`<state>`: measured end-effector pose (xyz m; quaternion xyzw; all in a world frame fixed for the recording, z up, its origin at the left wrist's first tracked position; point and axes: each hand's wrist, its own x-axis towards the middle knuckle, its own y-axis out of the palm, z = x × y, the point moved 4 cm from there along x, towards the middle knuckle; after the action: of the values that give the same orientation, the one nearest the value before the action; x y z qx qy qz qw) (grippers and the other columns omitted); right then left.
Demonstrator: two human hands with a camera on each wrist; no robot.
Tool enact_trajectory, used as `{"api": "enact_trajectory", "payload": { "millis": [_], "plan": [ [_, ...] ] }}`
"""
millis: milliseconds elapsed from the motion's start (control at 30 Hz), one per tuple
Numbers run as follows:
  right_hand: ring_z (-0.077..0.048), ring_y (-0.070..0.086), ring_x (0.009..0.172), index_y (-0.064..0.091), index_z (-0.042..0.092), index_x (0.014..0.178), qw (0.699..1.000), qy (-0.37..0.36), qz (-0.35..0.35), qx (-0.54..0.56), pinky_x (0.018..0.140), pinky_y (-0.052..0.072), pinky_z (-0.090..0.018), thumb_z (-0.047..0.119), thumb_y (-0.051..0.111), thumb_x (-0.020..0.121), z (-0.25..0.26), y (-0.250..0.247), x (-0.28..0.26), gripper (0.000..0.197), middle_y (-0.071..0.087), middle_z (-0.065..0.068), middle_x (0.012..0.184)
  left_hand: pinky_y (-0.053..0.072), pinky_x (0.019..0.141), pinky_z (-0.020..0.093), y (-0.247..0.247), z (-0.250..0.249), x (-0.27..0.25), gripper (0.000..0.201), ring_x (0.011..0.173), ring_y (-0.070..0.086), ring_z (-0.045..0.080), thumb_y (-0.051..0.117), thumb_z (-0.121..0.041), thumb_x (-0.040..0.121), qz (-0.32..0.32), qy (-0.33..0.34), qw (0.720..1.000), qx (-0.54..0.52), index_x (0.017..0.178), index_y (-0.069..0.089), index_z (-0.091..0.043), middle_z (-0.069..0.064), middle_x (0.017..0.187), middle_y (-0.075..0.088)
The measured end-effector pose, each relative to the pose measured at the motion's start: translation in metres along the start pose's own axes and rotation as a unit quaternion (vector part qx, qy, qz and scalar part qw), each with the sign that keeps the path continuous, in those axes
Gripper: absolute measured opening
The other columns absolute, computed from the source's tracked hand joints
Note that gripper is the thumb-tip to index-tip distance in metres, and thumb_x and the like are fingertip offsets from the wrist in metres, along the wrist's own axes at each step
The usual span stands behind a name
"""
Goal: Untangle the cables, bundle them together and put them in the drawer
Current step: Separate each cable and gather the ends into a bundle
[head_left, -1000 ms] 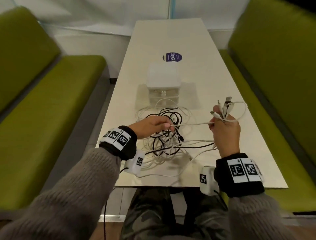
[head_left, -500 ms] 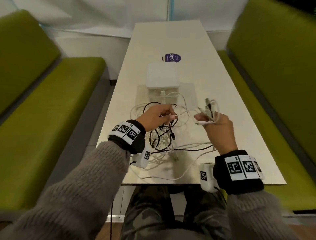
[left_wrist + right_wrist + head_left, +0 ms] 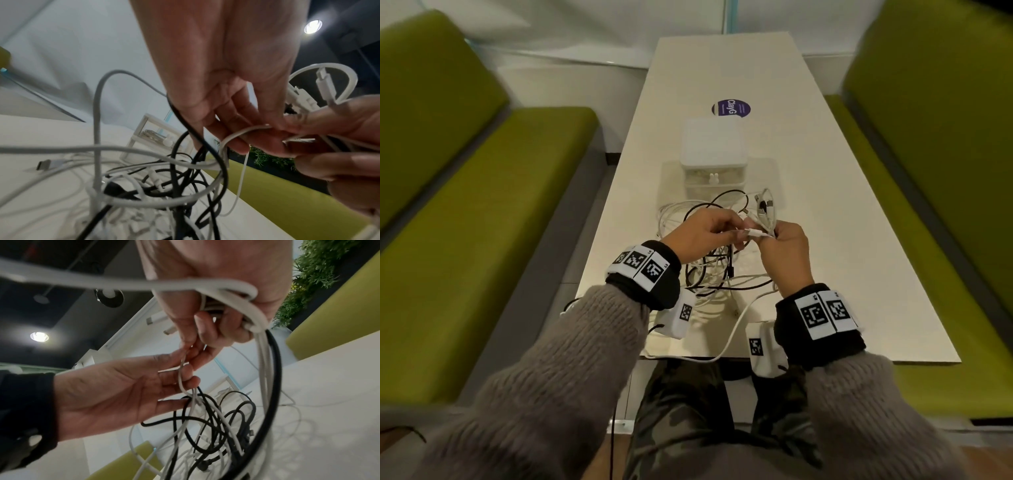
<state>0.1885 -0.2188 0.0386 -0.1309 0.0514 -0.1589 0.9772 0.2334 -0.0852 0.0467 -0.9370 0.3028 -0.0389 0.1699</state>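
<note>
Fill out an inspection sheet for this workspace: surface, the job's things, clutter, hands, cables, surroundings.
Surface: long cream table, glossy.
Job's things: tangle of black and white cables on the near end of the table; small white plastic drawer unit beyond it, drawers shut.
Clutter: round purple sticker behind the drawer unit.
Hands: left hand pinches a thin white cable end; right hand holds a bunch of gathered cable plugs upright and meets the left hand's fingertips.
Cables: still knotted; one white cable hangs over the near table edge.
Surroundings: olive-green upholstered benches on both sides; white wall beyond.
</note>
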Motion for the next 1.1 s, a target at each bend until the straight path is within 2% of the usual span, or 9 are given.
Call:
{"api": "enact_trajectory", "payload": {
  "millis": [133, 267, 400, 567, 700, 867, 900, 1000, 1100],
  "plan": [
    [-0.002, 0.045, 0.051, 0.074, 0.016, 0.086, 0.996, 0.017, -0.032, 0.086, 0.053, 0.036, -0.018, 0.015, 0.061, 0.090, -0.005, -0.007, -0.005, 0.014, 0.067, 0.008, 0.066, 0.049, 0.091, 0.040, 0.001, 0.006, -0.004, 0.011, 0.086, 0.066, 0.016, 0.058, -0.016, 0.091, 0.023, -0.023, 0.999, 0.043, 0.092, 0.062, -0.006, 0.005, 0.088, 0.070],
    [-0.013, 0.060, 0.064, 0.065, 0.016, 0.079, 0.983, 0.001, -0.049, 0.178, 0.043, 0.039, -0.019, 0.005, 0.054, 0.094, -0.005, -0.021, -0.003, 0.022, 0.069, 0.000, 0.078, 0.046, 0.090, 0.019, -0.006, 0.014, -0.008, 0.010, 0.097, 0.063, 0.008, 0.053, -0.014, 0.093, 0.026, -0.031, 0.997, 0.072, 0.100, 0.060, -0.011, -0.001, 0.102, 0.069],
    [-0.005, 0.057, 0.051, 0.064, -0.007, 0.096, 0.976, -0.033, -0.053, 0.207, 0.043, 0.041, -0.014, 0.008, 0.050, 0.098, 0.001, -0.026, -0.005, 0.021, 0.068, -0.006, 0.088, 0.043, 0.092, 0.018, -0.015, 0.017, -0.005, 0.014, 0.099, 0.061, 0.006, 0.053, -0.013, 0.093, -0.001, -0.033, 0.993, 0.110, 0.105, 0.060, -0.010, 0.002, 0.111, 0.067],
    [-0.002, 0.050, 0.041, 0.058, 0.001, 0.088, 0.977, -0.070, -0.039, 0.200, 0.038, 0.032, -0.010, 0.008, 0.044, 0.100, 0.012, -0.032, -0.009, 0.019, 0.064, -0.010, 0.081, 0.035, 0.073, -0.002, -0.021, 0.017, -0.004, 0.019, 0.090, 0.055, 0.001, 0.053, -0.014, 0.093, -0.017, -0.027, 0.975, 0.220, 0.110, 0.062, -0.012, -0.010, 0.102, 0.063],
    [-0.005, 0.039, 0.046, 0.056, 0.017, 0.073, 0.983, -0.055, -0.022, 0.176, 0.045, 0.028, -0.017, 0.004, 0.045, 0.097, 0.005, -0.024, -0.004, 0.030, 0.054, -0.002, 0.066, 0.040, 0.073, 0.016, -0.014, 0.020, -0.003, 0.016, 0.092, 0.061, 0.016, 0.055, -0.017, 0.092, -0.021, -0.028, 0.965, 0.258, 0.102, 0.066, -0.013, -0.006, 0.095, 0.067],
    [-0.001, 0.054, 0.071, 0.064, 0.027, 0.079, 0.999, -0.037, 0.002, 0.026, 0.064, 0.039, -0.022, 0.015, 0.059, 0.092, -0.002, -0.016, -0.002, 0.018, 0.062, 0.015, 0.076, 0.049, 0.085, 0.038, -0.014, 0.013, -0.007, 0.006, 0.091, 0.062, 0.021, 0.056, -0.023, 0.092, -0.083, -0.022, 0.983, 0.161, 0.092, 0.061, -0.022, 0.000, 0.093, 0.070],
    [-0.004, 0.056, 0.071, 0.064, 0.024, 0.083, 0.998, -0.044, 0.020, -0.029, 0.062, 0.040, -0.022, 0.025, 0.063, 0.090, 0.001, -0.013, -0.006, 0.006, 0.062, 0.014, 0.075, 0.048, 0.088, 0.041, -0.011, 0.012, -0.006, 0.005, 0.092, 0.062, 0.024, 0.055, -0.025, 0.092, -0.071, -0.022, 0.986, 0.146, 0.091, 0.059, -0.023, 0.001, 0.093, 0.070],
    [-0.015, 0.054, 0.064, 0.061, 0.022, 0.083, 0.989, -0.042, 0.063, -0.124, 0.055, 0.037, -0.024, 0.041, 0.067, 0.081, 0.005, 0.000, -0.016, 0.020, 0.058, 0.007, 0.068, 0.045, 0.095, 0.047, -0.002, 0.004, -0.007, 0.026, 0.103, 0.060, 0.031, 0.048, -0.021, 0.083, -0.025, -0.013, 0.995, 0.093, 0.107, 0.057, -0.015, 0.009, 0.106, 0.069],
    [-0.029, 0.058, 0.071, 0.058, 0.020, 0.077, 0.984, -0.052, 0.059, -0.160, 0.059, 0.036, -0.028, 0.019, 0.060, 0.087, 0.003, 0.005, -0.015, 0.011, 0.061, -0.003, 0.069, 0.044, 0.097, 0.051, -0.001, 0.005, -0.008, 0.037, 0.106, 0.060, 0.033, 0.052, -0.023, 0.085, -0.013, -0.023, 0.998, 0.061, 0.116, 0.054, -0.002, 0.018, 0.112, 0.065]
  ]
}}
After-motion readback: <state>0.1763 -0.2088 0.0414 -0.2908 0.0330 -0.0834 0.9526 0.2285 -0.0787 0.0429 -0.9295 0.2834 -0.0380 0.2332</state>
